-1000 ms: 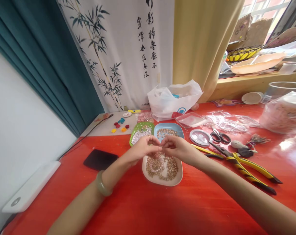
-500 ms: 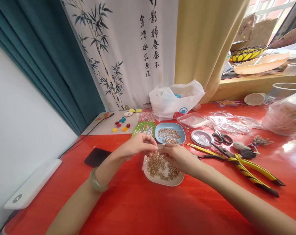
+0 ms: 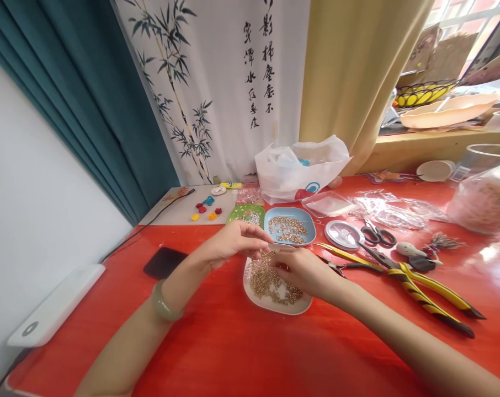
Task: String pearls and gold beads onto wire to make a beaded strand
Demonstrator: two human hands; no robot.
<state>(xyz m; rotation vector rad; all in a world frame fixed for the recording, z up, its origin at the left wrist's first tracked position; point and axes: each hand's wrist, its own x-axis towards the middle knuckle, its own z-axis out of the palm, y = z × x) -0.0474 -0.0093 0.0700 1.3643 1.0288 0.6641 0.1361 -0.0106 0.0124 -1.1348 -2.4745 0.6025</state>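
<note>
A white tray [image 3: 256, 299] of small gold beads [image 3: 266, 281] lies on the red table. Over its back left edge is my left hand [image 3: 235, 242], thumb and fingers closed on something I cannot make out. My right hand [image 3: 302, 270] is over the tray's right side, its fingers curled down near the beads; what they hold, if anything, is too small to name. Just behind the hands are a blue tray [image 3: 312, 234] with gold beads and a green tray [image 3: 237, 212] with pale beads, partly behind my left hand.
Yellow-handled pliers [image 3: 432, 292], black scissors [image 3: 378, 235] and a round lid [image 3: 343, 234] lie to the right. A black phone [image 3: 163, 263] is at the left. Behind stand a white plastic bag [image 3: 283, 171] and, far right, a clear bag [image 3: 482, 198].
My right hand has moved slightly down and away from my left fingertips, leaving a gap between them. The left fingers are straighter. The view has shifted slightly.
</note>
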